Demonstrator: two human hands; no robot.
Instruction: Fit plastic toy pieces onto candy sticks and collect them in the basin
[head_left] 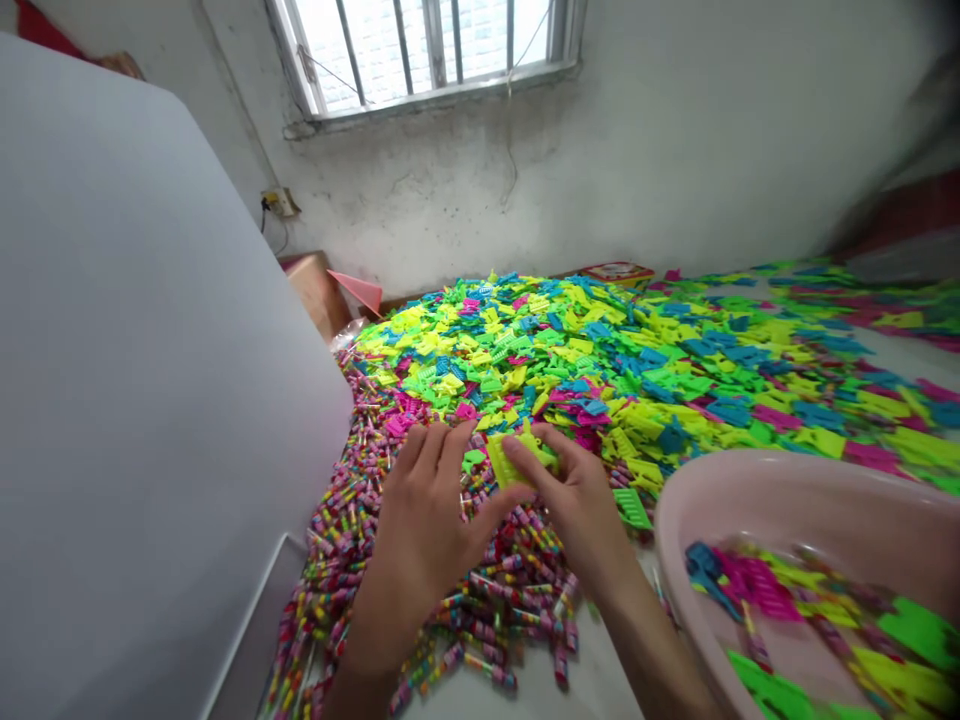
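My right hand [581,495] pinches a small yellow plastic piece [504,465] between thumb and fingers. The piece is flat with ridges; its exact kind is unclear. My left hand [427,520] is beside it with fingers stretched and apart, its thumb reaching close under the yellow piece; whether it touches I cannot tell. Beneath both hands lies a heap of small tube-shaped pieces [487,630] with pink, purple and yellow wrapping. Just beyond the fingers rises a large pile of flat plastic pieces [517,340] in yellow, green, blue and pink.
At the lower right stands a pink basin [720,475] holding several plastic pieces and tubes. A large white panel [150,330] blocks the left side. Behind the pile are a wall with a barred window [431,50], a pink triangular piece [358,291] and a red-yellow box [616,272].
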